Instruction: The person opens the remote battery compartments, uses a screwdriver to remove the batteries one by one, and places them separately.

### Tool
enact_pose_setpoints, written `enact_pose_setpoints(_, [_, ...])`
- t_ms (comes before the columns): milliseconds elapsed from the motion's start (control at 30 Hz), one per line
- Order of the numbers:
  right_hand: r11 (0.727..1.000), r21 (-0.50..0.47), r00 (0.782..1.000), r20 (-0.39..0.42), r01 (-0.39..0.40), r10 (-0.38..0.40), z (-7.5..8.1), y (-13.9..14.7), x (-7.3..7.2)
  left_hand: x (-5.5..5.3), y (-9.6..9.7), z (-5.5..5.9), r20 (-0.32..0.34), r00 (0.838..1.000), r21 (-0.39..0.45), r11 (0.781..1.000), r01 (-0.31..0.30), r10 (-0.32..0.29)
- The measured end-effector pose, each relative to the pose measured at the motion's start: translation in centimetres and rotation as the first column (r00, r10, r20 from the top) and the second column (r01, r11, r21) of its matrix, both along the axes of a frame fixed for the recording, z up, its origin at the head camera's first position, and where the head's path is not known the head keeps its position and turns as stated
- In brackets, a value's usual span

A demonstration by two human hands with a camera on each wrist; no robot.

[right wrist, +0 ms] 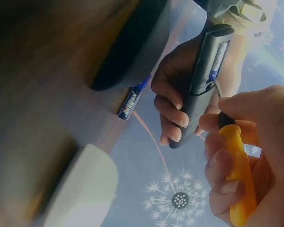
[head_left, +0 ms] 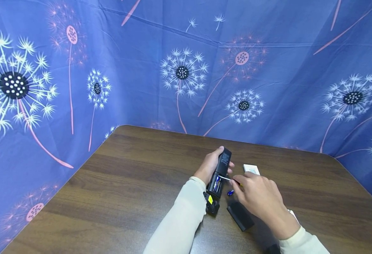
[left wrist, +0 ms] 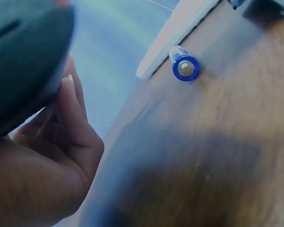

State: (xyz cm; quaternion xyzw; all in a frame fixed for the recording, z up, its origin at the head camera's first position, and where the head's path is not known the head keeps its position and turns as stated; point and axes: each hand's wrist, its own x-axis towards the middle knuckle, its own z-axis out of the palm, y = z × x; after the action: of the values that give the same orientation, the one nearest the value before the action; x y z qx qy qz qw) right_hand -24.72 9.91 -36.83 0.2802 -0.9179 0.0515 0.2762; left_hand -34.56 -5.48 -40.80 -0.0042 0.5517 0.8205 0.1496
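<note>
My left hand point(head_left: 207, 166) grips a black remote control point(head_left: 225, 159), its back facing up and its battery compartment uncovered. A blue battery point(head_left: 217, 185) lies inside that compartment. With my right hand point(head_left: 261, 194) I hold a screwdriver point(right wrist: 240, 177) by its yellow handle. Its thin metal shaft reaches into the compartment, the tip at the end of the battery; whether it touches cannot be told. A loose blue battery point(right wrist: 133, 100) lies on the table between the hands, and its terminal end shows in the left wrist view.
A black cover point(head_left: 240, 216) lies on the wooden table point(head_left: 135, 176), nearer to me than the remote. Past my right hand is a small white box point(head_left: 251, 169). A blue dandelion-print cloth point(head_left: 135, 70) hangs behind the table and along its sides.
</note>
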Motion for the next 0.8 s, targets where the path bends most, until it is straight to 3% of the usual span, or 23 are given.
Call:
enact_pose_setpoints(467, [0.997, 0.070, 0.997, 0.077, -0.029, 0.023, 1.2, 0.0, -0.4, 0.1, 0.0, 0.1, -0.012, 1.000, 0.003, 1.000, 0.017, -0.017])
enact_pose_setpoints(800, [0.993, 0.083, 0.996, 0.039, -0.079, 0.076, 0.9, 0.2, -0.6, 0.2, 0.1, 0.0, -0.024, 1.000, -0.017, 1.000, -0.002, 0.002])
